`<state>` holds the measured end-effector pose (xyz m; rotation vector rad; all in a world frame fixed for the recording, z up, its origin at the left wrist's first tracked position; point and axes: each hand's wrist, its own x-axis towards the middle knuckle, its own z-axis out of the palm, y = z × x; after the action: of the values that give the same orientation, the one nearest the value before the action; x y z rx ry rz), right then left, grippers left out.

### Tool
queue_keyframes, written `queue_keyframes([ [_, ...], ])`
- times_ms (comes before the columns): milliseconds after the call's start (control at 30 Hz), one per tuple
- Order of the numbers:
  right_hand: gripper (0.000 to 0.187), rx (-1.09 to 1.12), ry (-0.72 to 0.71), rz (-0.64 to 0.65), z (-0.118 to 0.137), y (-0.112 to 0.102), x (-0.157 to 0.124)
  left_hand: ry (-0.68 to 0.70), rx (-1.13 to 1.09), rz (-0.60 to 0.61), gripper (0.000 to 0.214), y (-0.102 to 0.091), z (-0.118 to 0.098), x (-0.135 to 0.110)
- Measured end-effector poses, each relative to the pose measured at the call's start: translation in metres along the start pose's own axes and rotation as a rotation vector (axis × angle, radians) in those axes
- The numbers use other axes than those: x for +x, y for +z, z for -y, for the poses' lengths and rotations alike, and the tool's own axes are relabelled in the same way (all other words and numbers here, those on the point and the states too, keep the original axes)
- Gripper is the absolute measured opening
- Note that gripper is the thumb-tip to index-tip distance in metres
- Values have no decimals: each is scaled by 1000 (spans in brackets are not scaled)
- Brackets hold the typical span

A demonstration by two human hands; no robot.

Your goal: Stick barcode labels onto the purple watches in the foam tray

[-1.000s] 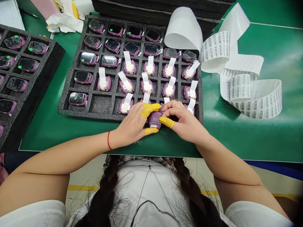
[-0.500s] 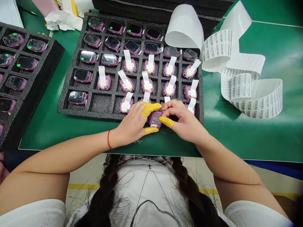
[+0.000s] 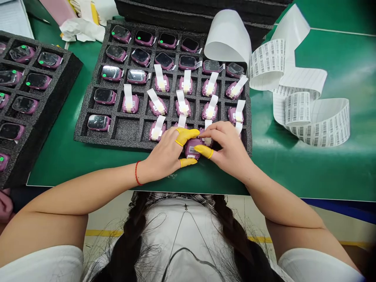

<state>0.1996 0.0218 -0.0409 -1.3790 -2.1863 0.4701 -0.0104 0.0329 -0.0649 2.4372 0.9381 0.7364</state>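
Observation:
Between my hands, at the near edge of the black foam tray (image 3: 126, 143), is a purple smartwatch body (image 3: 192, 144), its back with a printed barcode label facing up. My left hand (image 3: 167, 152) grips it between yellow-cotted fingers and thumb. My right hand (image 3: 232, 150) is closed at the watch's right side, its yellow-cotted thumb over the label and its fingertips by the upper edge. Whether something small is pinched there is hidden. Around my fingers, in the tray, purple watches lie back up with white paper strips (image 3: 158, 125) stuck on; others lie screen up (image 3: 98, 122).
At left stands a second foam tray (image 3: 58, 98) of purple watches. A long curled strip of barcode labels (image 3: 326, 121) spreads over the green table (image 3: 293, 168) at right. Behind the tray are black foam blocks (image 3: 176, 15) and crumpled white paper (image 3: 79, 29).
My right thumb has shifted slightly left over the label, and the right hand's fingers have lifted a little. My left hand keeps its grip on the watch. The view has shifted slightly.

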Motion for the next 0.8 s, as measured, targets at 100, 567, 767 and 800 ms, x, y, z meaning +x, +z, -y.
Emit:
queue_keyframes([
  [100,34,61,52,84,-2,8,3,17,-42,101,68,-13,1,3],
  [567,22,159,14,-30,-16,19,4,55,98,272,71,-17,-1,7],
  [767,20,158,1,-40,-23,24,5,92,90,370,75,-25,4,10],
  [800,20,161,7,-38,-23,24,5,68,70,360,71,-24,4,11],
])
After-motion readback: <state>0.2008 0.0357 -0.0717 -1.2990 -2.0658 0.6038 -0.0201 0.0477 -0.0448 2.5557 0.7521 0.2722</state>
